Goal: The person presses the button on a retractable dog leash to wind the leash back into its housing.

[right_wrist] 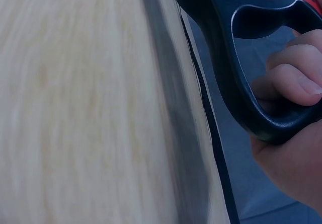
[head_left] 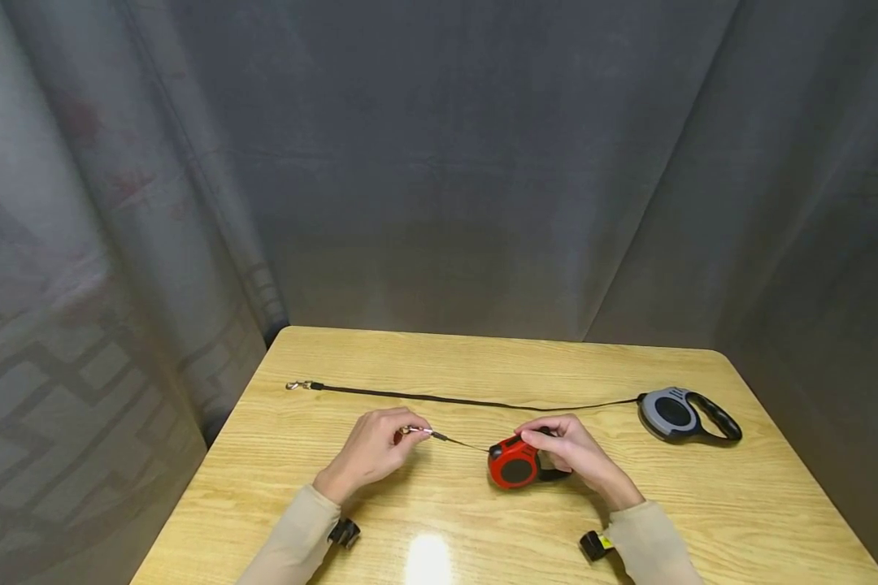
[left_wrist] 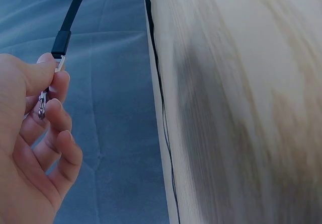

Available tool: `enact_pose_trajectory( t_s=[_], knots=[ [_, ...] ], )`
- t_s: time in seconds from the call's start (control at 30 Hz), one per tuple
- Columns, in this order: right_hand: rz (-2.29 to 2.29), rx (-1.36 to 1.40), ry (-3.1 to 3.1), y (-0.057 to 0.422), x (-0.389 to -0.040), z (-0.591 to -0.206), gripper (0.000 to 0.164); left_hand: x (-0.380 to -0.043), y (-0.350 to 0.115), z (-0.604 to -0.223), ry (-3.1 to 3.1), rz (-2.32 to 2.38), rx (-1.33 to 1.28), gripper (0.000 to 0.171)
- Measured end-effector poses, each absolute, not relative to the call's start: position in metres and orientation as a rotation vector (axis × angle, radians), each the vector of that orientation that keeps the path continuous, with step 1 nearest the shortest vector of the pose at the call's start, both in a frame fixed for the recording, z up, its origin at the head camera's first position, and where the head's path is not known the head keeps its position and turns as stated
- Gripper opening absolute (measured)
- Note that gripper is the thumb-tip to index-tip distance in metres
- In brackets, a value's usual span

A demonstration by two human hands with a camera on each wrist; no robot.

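Observation:
My left hand (head_left: pixel 371 452) pinches the metal clip (left_wrist: pixel 43 103) of a black leash strap between thumb and forefinger, while the other fingers curl loosely. From the clip the short strap (left_wrist: pixel 74 15) runs right to a red and black retractable leash (head_left: pixel 513 461). My right hand (head_left: pixel 572 452) holds that leash by its black handle (right_wrist: pixel 229 73), with fingers passing through the loop. Both hands hold these parts over the front-middle of the table. Part of the right hand lies outside the right wrist view.
A grey and black retractable leash (head_left: pixel 671 413) lies at the right of the wooden table (head_left: pixel 439 357). Its black strap (head_left: pixel 439 398) stretches left across the table to a metal clip (head_left: pixel 297 385). Grey curtains (head_left: pixel 439 162) hang behind and at the sides.

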State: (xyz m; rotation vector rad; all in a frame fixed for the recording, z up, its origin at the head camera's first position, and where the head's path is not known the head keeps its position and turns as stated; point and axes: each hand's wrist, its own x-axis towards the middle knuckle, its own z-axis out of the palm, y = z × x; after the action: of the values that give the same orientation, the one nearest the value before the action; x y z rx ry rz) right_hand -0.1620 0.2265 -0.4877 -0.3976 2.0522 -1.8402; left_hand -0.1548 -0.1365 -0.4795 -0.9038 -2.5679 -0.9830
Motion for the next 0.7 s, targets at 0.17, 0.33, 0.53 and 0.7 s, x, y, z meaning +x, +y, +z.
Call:
enact_pose_trajectory(
  t_s=[0.17, 0.33, 0.53, 0.7],
  knots=[
    [-1.833, -0.389, 2.058, 0.2246, -0.1628, -0.4874, 0.038, -0.1546, -0.1359, -0.4801, -2.565, -0.998, -0.905, 0.009],
    [-1.831, -0.386, 2.042, 0.2239, -0.1632, -0.4887, 0.042, -0.1546, -0.1352, -0.4801, -2.566, -0.986, -0.904, 0.009],
    [-1.847, -0.387, 2.031, 0.2216, -0.1627, -0.4897, 0.042, -0.1541, -0.1338, -0.4798, -2.576, -0.989, -0.912, 0.009],
    [-1.848, -0.398, 2.018, 0.2175, -0.1628, -0.4902, 0.042, -0.1526, -0.13, -0.4797, -2.599, -0.997, -0.917, 0.009]
  ],
)
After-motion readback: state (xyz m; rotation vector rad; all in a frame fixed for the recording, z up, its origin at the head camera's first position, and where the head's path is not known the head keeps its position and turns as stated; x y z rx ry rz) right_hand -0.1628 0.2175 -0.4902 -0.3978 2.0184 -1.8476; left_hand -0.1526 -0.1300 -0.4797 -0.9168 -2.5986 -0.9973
